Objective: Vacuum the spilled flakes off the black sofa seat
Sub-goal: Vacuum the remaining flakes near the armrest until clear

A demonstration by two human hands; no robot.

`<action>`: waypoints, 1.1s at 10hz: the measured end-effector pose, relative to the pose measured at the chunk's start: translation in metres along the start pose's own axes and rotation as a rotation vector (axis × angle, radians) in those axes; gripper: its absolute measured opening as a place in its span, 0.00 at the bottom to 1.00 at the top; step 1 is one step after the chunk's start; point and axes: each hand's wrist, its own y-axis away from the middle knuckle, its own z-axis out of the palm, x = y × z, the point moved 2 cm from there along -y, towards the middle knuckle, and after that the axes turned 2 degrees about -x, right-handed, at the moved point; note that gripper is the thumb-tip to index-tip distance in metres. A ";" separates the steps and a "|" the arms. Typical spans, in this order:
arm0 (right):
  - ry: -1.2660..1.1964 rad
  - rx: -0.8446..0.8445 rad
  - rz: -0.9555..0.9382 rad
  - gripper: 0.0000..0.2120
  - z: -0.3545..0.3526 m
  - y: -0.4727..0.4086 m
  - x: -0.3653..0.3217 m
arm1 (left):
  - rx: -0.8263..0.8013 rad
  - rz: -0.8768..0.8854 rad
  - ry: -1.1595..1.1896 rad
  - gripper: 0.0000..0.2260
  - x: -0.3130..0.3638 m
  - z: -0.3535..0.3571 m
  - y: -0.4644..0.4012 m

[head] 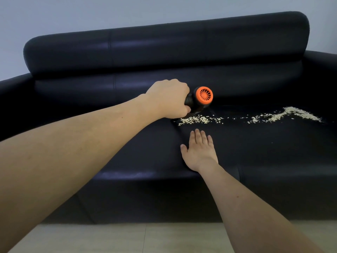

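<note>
The left hand (168,99) comes in from the left edge on a long bare forearm and is curled tight round the black handle of a handheld vacuum (198,100), knuckles up, fingers wrapped under so that most of the handle is hidden. The vacuum sits just right of that hand, above the seat of the black sofa (127,139). Its round orange vent cap (204,94), with fan-like slots, faces the camera and slightly right, so the rear end of the body is turned toward the viewer. The long axis of the body runs from that cap away and down toward the seat. A flat dark nozzle piece (184,118) shows below the hand at the seat surface, its lower edge touching the left end of the spilled flakes (200,119); its outline is hard to separate from the dark leather.

The flakes lie in a pale trail running rightward from the vacuum across the seat: a dense patch right at the nozzle, a thin scatter past it, then a thicker heap (295,114) far to the right, near the sofa's right arm.

In front of the vacuum, nearer the seat's front edge, the right hand (199,150) lies flat on the leather, palm down, fingers straight and close together, pointing toward the flakes, thumb spread to the left. It holds nothing and stays short of the trail.

Behind the vacuum rises the sofa's padded backrest (164,46), against a pale wall (73,13). Below the sofa's front is a light tiled floor (164,238).
</note>
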 end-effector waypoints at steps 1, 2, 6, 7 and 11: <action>0.001 0.003 0.001 0.34 0.000 0.000 0.000 | 0.005 -0.008 0.011 0.13 -0.001 0.000 0.001; 0.004 0.002 0.001 0.34 0.000 0.000 0.000 | 0.016 -0.003 0.016 0.13 -0.001 0.000 0.003; 0.006 0.003 0.003 0.34 0.002 -0.001 0.000 | 0.030 0.021 0.033 0.13 0.003 -0.002 0.002; 0.008 0.001 0.005 0.34 0.002 -0.001 0.000 | 0.035 0.022 0.030 0.13 0.004 -0.003 0.000; -0.014 0.015 0.002 0.34 0.001 0.000 0.001 | 0.095 -0.089 0.243 0.14 -0.027 0.003 0.022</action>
